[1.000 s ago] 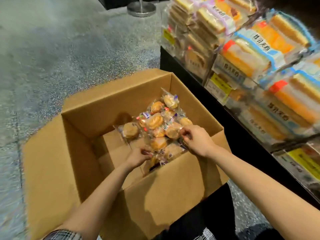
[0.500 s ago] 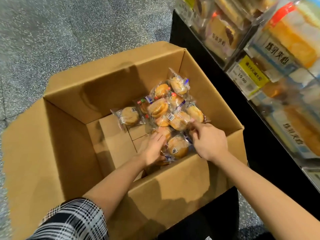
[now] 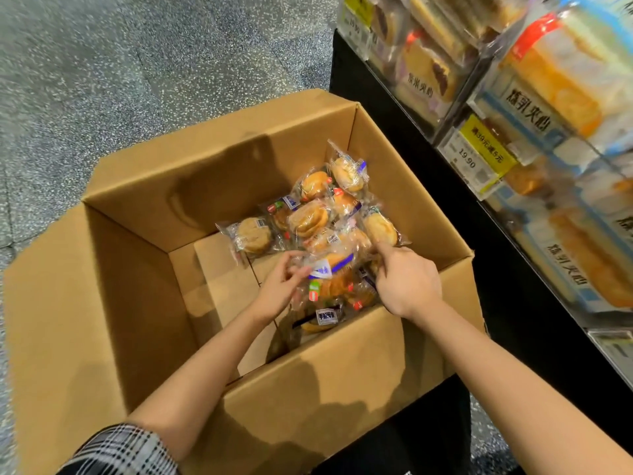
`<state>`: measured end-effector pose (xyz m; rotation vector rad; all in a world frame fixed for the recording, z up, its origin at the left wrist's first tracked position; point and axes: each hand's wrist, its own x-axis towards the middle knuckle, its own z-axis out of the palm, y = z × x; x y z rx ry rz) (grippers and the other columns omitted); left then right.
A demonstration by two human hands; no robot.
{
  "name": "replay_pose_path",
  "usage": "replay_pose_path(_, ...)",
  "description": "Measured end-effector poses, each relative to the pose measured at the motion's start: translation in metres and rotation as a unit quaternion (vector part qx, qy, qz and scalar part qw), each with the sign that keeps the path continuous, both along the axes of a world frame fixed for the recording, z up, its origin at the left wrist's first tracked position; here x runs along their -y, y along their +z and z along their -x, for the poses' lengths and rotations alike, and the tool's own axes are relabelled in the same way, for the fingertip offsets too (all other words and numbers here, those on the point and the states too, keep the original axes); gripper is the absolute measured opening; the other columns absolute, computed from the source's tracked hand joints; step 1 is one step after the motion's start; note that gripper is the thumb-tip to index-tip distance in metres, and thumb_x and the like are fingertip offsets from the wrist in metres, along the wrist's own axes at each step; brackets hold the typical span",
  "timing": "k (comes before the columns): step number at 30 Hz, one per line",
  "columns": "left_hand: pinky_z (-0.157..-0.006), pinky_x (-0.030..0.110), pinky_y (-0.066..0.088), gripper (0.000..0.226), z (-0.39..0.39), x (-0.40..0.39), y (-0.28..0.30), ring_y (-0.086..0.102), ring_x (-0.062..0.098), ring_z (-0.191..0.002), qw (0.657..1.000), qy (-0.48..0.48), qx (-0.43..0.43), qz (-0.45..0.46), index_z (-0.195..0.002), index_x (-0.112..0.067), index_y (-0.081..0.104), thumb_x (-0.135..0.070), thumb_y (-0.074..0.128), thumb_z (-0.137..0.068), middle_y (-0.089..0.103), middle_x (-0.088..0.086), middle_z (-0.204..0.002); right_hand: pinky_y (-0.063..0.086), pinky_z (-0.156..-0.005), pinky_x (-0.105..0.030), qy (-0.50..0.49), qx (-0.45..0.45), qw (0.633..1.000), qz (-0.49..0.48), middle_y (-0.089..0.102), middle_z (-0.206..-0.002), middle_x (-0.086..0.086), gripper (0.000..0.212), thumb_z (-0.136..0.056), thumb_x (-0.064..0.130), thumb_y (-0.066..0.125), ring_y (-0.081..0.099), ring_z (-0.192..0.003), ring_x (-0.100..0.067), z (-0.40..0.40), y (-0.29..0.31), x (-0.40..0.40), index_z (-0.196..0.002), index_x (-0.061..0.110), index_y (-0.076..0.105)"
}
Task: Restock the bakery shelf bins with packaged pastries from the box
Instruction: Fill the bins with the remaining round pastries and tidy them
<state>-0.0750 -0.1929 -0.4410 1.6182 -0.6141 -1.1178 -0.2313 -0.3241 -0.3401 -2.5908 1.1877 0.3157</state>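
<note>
Pastry packet: frame centre, inside box, long axis left–right. Left hand pinches its left end; right hand curls round its right end

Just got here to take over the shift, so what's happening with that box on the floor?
A person is reaching into the open cardboard box with both hands. The left hand and right hand are gathering a bunch of wrapped pastries from the pile in the box's right side. More packets lie behind them, one cookie packet a little apart. The shelf bins stand to the right, already holding packaged cakes.
</note>
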Motion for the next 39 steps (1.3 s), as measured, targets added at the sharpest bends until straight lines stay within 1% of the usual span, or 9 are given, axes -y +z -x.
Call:
replay_pose_path(3,-0.078,0.033,0.053,0.011,-0.011,0.0,0.014,0.066,0.016,-0.086,0.993,0.06,-0.099,0.014,-0.106,-0.018,0.052,-0.021,0.045,-0.099,0.066,0.004,-0.096,0.044,-0.084,-0.033,-0.01,0.005,1.0,-0.013,0.057,-0.124,-0.007,0.042,-0.095,0.022,0.038,0.051,-0.115,-0.027,-0.001,0.007,-0.002,-0.137,0.021,0.038)
replay_pose_path(8,-0.092,0.043,0.05,0.023,-0.008,0.0,0.03,0.064,0.02,-0.096,0.948,0.162,-0.267,0.06,-0.111,-0.009,0.055,-0.018,0.035,-0.102,0.066,0.009,-0.105,0.046,-0.085,-0.032,-0.004,-0.021,1.0,-0.021,0.059,-0.123,-0.004,0.047,-0.096,0.053,0.035,0.053,-0.115,-0.024,-0.001,0.007,-0.003,-0.128,0.019,0.046)
replay_pose_path(13,-0.076,0.036,0.06,0.028,0.015,0.009,0.044,0.069,0.021,-0.09,0.926,0.158,-0.328,0.1,-0.123,0.003,0.044,-0.011,0.032,-0.102,0.064,0.016,-0.109,0.043,-0.1,-0.035,-0.08,0.089,0.968,-0.218,0.06,-0.112,0.016,0.074,-0.067,0.086,0.026,0.056,-0.11,-0.014,-0.005,0.018,0.002,-0.11,0.037,0.061)
replay_pose_path(16,-0.09,0.041,0.054,0.033,0.03,0.013,0.047,0.063,0.028,-0.106,0.942,0.095,-0.304,0.103,-0.13,-0.001,0.043,-0.012,0.039,-0.099,0.059,0.019,-0.122,0.046,-0.099,-0.04,-0.137,0.214,0.927,-0.276,0.064,-0.1,0.021,0.071,-0.058,0.091,0.048,0.063,-0.1,-0.011,-0.003,0.018,0.005,-0.106,0.04,0.059)
replay_pose_path(20,-0.096,0.034,0.05,0.035,0.033,0.012,0.049,0.06,0.022,-0.114,0.985,-0.029,-0.151,0.08,-0.123,-0.021,0.053,-0.019,0.057,-0.088,0.06,0.01,-0.125,0.054,-0.079,-0.023,-0.216,0.338,0.851,-0.339,0.069,-0.106,0.008,0.058,-0.066,0.048,0.078,0.066,-0.089,-0.004,0.0,0.016,0.011,-0.114,0.026,0.057)
replay_pose_path(26,-0.076,0.025,0.051,0.021,-0.004,-0.005,-0.012,0.062,0.025,-0.095,0.981,0.015,0.09,-0.174,-0.109,-0.008,0.056,-0.003,0.06,-0.089,0.063,0.01,-0.102,0.05,-0.081,-0.034,-0.196,0.209,0.958,-0.029,0.062,-0.107,0.009,0.049,-0.077,0.048,0.073,0.062,-0.099,-0.016,-0.001,-0.003,-0.003,-0.109,0.027,0.043)
replay_pose_path(29,-0.056,0.03,0.044,0.008,-0.012,-0.022,-0.039,0.053,0.019,-0.067,0.94,0.018,-0.013,-0.339,-0.087,-0.008,0.06,-0.012,0.066,-0.087,0.056,0.008,-0.077,0.048,-0.083,-0.034,-0.18,0.169,0.969,0.002,0.064,-0.115,0.004,0.051,-0.08,0.049,0.07,0.061,-0.105,-0.02,-0.002,-0.01,-0.003,-0.115,0.023,0.042)
replay_pose_path(34,-0.055,0.022,0.042,0.054,-0.003,-0.025,-0.066,0.054,0.014,-0.073,0.932,0.049,-0.132,-0.333,-0.113,0.004,0.061,-0.021,0.082,-0.071,0.06,0.005,-0.083,0.049,-0.081,-0.036,-0.159,0.144,0.976,0.027,0.063,-0.115,0.001,0.049,-0.081,0.046,0.069,0.06,-0.106,-0.023,-0.003,-0.018,-0.002,-0.114,0.022,0.04)
replay_pose_path(39,-0.054,0.021,0.04,0.032,0.017,-0.004,-0.066,0.052,0.01,-0.068,0.93,0.015,-0.118,-0.347,-0.092,-0.012,0.064,-0.026,0.083,-0.07,0.061,0.0,-0.08,0.05,-0.078,-0.038,-0.17,0.121,0.978,0.029,0.063,-0.114,0.0,0.048,-0.08,0.046,0.07,0.061,-0.104,-0.027,-0.006,-0.022,0.001,-0.109,0.023,0.038)
